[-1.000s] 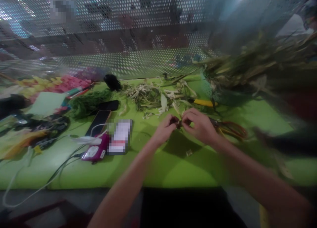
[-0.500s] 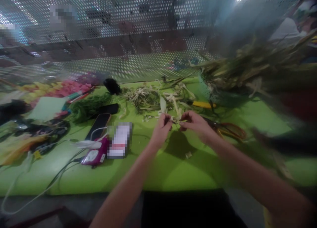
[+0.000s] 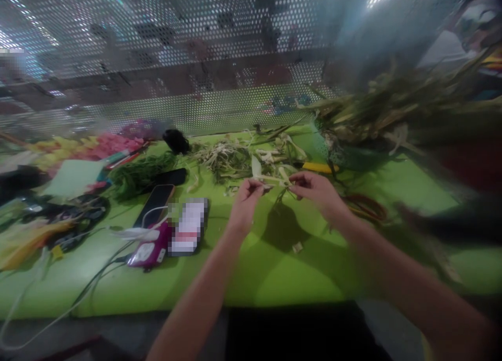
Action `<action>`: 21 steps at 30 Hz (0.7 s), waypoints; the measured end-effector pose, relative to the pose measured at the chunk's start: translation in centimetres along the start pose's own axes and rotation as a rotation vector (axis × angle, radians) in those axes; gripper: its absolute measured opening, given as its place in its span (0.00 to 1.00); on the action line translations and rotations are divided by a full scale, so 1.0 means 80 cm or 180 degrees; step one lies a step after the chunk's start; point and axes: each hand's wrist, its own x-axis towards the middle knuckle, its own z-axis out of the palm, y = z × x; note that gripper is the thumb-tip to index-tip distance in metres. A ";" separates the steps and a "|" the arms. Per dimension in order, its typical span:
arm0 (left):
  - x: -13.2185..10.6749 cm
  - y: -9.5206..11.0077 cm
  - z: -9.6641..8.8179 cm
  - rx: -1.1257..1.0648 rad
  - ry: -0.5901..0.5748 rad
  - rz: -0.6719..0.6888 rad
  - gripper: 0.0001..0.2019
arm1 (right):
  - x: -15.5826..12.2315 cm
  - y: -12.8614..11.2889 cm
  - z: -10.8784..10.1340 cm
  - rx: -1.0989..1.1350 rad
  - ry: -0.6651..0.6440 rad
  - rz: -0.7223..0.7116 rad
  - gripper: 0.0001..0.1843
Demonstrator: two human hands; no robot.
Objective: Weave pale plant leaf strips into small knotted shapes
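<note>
My left hand point(image 3: 248, 196) is closed in a pinch on a small pale plant scrap point(image 3: 267, 187). A short gap away, my right hand point(image 3: 314, 188) has its thumb and fingertips closed on the end of a pale green plant stalk point(image 3: 285, 176). Both hands hover above the green table, and a dark shadow lies below them. Just beyond the fingers is a heap of dry stalks and leaves point(image 3: 225, 157), with a broad pale leaf point(image 3: 256, 166) standing out. One loose scrap point(image 3: 297, 247) lies nearer to me. Blur hides the exact kind of plant.
Phones point(image 3: 190, 227) and a magenta power bank point(image 3: 151, 246) with cables lie left on the green table point(image 3: 157, 293). Behind them are leafy greens point(image 3: 139, 172). Right are a yellow handle point(image 3: 319, 167), orange scissor-like handles point(image 3: 366, 206) and a green basket point(image 3: 345, 154) of long stalks.
My hands have drawn apart, the left shifting slightly left with a small scrap. The stalk at my right fingertips has changed its angle. The whole view has shifted slightly.
</note>
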 end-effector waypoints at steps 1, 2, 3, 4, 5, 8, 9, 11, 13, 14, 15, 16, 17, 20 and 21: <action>0.000 0.001 -0.001 0.0009 -0.0051 -0.0042 0.05 | 0.000 0.000 0.000 -0.0028 -0.0003 0.0033 0.16; 0.001 0.002 -0.003 0.0097 -0.0125 -0.0101 0.05 | 0.000 0.000 0.000 -0.0040 0.0002 0.0050 0.16; 0.001 0.004 -0.005 0.0295 -0.0222 -0.0153 0.05 | 0.000 0.000 0.000 -0.0038 0.0023 0.0050 0.16; 0.000 0.007 -0.006 0.0613 -0.0319 -0.0161 0.05 | 0.000 0.001 0.000 -0.0030 0.0048 0.0037 0.16; 0.000 0.011 -0.007 0.1012 -0.0399 -0.0099 0.06 | 0.000 0.001 0.001 -0.0026 0.0068 0.0018 0.16; -0.003 0.020 -0.005 0.2026 -0.0614 0.0379 0.11 | -0.002 0.001 0.005 -0.0021 0.0047 -0.0034 0.15; -0.005 0.021 -0.004 0.2131 -0.0705 0.0519 0.12 | -0.004 0.000 0.007 -0.0012 0.0017 -0.0045 0.15; -0.008 0.018 0.002 0.2015 -0.0928 0.0595 0.12 | -0.007 0.000 0.012 0.0007 -0.0075 -0.0071 0.14; -0.010 0.011 0.007 0.1741 -0.1089 0.0464 0.12 | -0.010 0.000 0.017 0.0013 -0.0165 -0.0104 0.13; -0.010 0.007 0.009 0.1606 -0.1128 0.0366 0.11 | -0.012 0.000 0.019 0.0007 -0.0198 -0.0128 0.13; -0.011 0.004 0.010 0.1478 -0.1125 0.0271 0.10 | -0.014 0.001 0.021 -0.0003 -0.0232 -0.0162 0.13; -0.011 0.002 0.012 0.1363 -0.1083 0.0172 0.10 | -0.015 0.002 0.022 -0.0018 -0.0268 -0.0204 0.12; -0.012 0.001 0.013 0.1267 -0.0997 0.0073 0.10 | -0.016 0.002 0.023 -0.0036 -0.0301 -0.0257 0.12; -0.016 0.005 0.014 0.1075 -0.0705 -0.0286 0.11 | -0.018 0.001 0.022 -0.0121 -0.0388 -0.0422 0.10; -0.017 0.007 0.013 0.1013 -0.0644 -0.0405 0.11 | -0.018 0.000 0.021 -0.0161 -0.0354 -0.0459 0.09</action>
